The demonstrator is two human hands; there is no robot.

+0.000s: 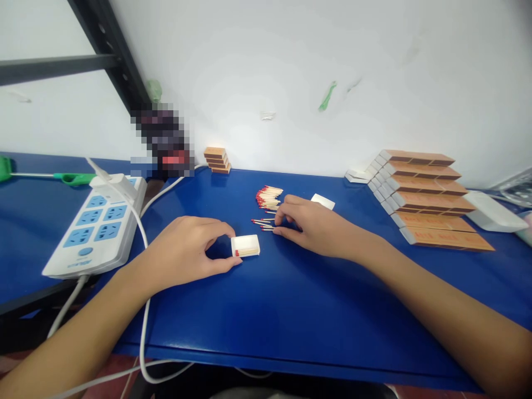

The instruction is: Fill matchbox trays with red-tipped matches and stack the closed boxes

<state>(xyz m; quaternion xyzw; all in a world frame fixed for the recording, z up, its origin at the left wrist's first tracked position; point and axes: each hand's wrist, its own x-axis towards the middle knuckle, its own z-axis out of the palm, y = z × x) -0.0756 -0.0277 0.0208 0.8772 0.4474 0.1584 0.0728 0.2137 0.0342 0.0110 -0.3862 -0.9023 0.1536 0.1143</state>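
Observation:
My left hand (189, 249) rests on the blue table (291, 310), its thumb and fingers pinched on the left end of a small white matchbox tray (246, 245) with a few red-tipped matches in it. My right hand (310, 224) lies just right of the tray, fingers curled and pinching at several loose matches (262, 223) on the table. A larger pile of matches (269, 197) lies just behind them. A second white tray (323, 201) sits behind my right hand.
Rows of stacked brown matchboxes (424, 197) fill the right side, with white trays (359, 176) beside them. A small stack of matchboxes (216, 160) stands by the wall. A white power strip (97, 224) and its cable (143, 310) lie at left.

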